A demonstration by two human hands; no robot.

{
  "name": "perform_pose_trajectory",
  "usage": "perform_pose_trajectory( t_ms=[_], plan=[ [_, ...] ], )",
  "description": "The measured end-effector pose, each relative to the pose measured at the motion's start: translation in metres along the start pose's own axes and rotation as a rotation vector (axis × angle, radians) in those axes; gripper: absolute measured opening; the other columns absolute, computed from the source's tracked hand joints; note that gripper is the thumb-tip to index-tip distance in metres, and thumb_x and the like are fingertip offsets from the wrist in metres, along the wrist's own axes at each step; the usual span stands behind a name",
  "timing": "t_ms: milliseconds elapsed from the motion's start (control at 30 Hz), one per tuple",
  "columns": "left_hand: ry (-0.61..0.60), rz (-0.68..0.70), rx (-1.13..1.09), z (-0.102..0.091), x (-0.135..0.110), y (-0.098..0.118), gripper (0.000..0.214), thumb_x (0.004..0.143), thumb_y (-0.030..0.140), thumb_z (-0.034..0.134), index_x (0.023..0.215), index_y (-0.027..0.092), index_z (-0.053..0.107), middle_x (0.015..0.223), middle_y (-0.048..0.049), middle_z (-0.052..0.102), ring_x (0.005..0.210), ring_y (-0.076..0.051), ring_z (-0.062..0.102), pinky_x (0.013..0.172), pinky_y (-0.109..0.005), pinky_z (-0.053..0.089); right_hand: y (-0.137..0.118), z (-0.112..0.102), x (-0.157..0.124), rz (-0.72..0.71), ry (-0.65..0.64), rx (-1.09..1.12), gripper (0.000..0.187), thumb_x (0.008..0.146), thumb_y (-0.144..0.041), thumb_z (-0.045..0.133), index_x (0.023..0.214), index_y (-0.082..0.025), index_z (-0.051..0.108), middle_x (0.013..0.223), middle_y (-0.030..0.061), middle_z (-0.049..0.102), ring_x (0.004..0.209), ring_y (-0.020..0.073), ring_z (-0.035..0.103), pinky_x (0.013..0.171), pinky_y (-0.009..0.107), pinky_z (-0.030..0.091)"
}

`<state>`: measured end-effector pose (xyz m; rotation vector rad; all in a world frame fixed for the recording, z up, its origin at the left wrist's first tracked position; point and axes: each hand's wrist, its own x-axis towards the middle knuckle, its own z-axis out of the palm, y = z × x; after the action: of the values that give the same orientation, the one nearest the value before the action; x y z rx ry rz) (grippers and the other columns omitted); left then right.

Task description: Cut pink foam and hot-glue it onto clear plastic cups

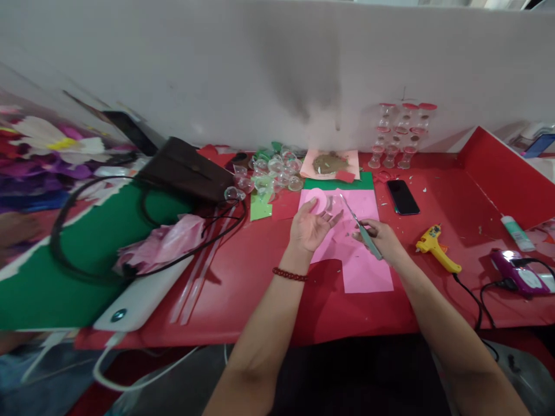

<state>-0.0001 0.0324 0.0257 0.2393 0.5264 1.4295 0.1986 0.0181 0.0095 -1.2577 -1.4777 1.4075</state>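
Observation:
My left hand (pixel 311 224) is raised palm up over a pink paper sheet (pixel 359 266) on the red table (pixel 243 289), its fingers spread, with a small pink paper round (pixel 318 200) at the fingertips. A red bead bracelet (pixel 289 275) circles that wrist. My right hand (pixel 381 240) is closed on the handles of scissors (pixel 359 228), whose blades point up and left towards the left fingertips. Small paper scraps lie on the pink sheet.
A yellow glue gun (pixel 436 247) and black phone (pixel 403 197) lie to the right. Clear plastic domes (pixel 273 173), green paper (pixel 338 184) and small hourglass cups (pixel 401 136) sit by the white wall. A brown bag (pixel 184 170), green sheet (pixel 104 242) and black cables (pixel 143 271) fill the left.

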Motion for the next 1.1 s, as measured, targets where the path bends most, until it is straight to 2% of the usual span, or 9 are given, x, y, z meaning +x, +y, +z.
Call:
perform_pose_trajectory(
  t_ms=[167, 400, 667, 933, 1100],
  plan=[
    [0.069, 0.001, -0.025, 0.002, 0.003, -0.004, 0.012, 0.081, 0.024, 0.069, 0.089, 0.018, 0.063, 0.093, -0.0062, 0.075, 0.092, -0.019, 0.073, 0.094, -0.038, 0.056, -0.006, 0.003, 0.000, 0.040, 0.022, 0.122, 0.057, 0.053, -0.054, 0.089, 0.089, -0.019, 0.064, 0.059, -0.0062, 0.052, 0.049, 0.0071, 0.039, 0.046, 0.023, 0.026],
    [-0.007, -0.003, 0.105, 0.009, -0.009, -0.010, 0.014, 0.081, 0.014, 0.068, 0.094, 0.017, 0.066, 0.098, -0.0054, 0.077, 0.091, -0.017, 0.073, 0.091, -0.034, 0.058, -0.009, 0.001, 0.001, 0.059, -0.034, 0.295, 0.056, 0.055, -0.055, 0.088, 0.088, -0.020, 0.060, 0.061, -0.0088, 0.049, 0.045, 0.0032, 0.032, 0.044, 0.021, 0.019],
    [-0.053, 0.010, 0.181, 0.003, -0.005, -0.010, 0.016, 0.080, 0.016, 0.070, 0.096, 0.018, 0.068, 0.095, -0.0042, 0.076, 0.088, -0.017, 0.072, 0.091, -0.035, 0.058, -0.008, -0.003, 0.000, 0.062, -0.099, 0.349, 0.054, 0.059, -0.056, 0.088, 0.088, -0.020, 0.059, 0.057, -0.0106, 0.043, 0.042, 0.0024, 0.031, 0.041, 0.019, 0.017],
    [-0.041, 0.038, 0.182, 0.003, -0.005, -0.008, 0.016, 0.077, 0.011, 0.070, 0.091, 0.017, 0.068, 0.094, -0.0036, 0.077, 0.091, -0.017, 0.072, 0.088, -0.033, 0.057, -0.009, -0.002, 0.001, 0.079, -0.091, 0.350, 0.056, 0.057, -0.057, 0.088, 0.086, -0.019, 0.059, 0.052, -0.0114, 0.042, 0.039, 0.0015, 0.027, 0.039, 0.020, 0.013],
    [-0.061, 0.052, 0.220, 0.002, -0.006, -0.004, 0.027, 0.077, 0.012, 0.070, 0.103, 0.018, 0.068, 0.095, -0.0042, 0.077, 0.092, -0.018, 0.073, 0.087, -0.033, 0.057, -0.009, -0.002, 0.001, 0.077, -0.080, 0.337, 0.057, 0.055, -0.056, 0.089, 0.087, -0.018, 0.061, 0.051, -0.0118, 0.041, 0.039, 0.0016, 0.026, 0.038, 0.021, 0.014]
  ],
)
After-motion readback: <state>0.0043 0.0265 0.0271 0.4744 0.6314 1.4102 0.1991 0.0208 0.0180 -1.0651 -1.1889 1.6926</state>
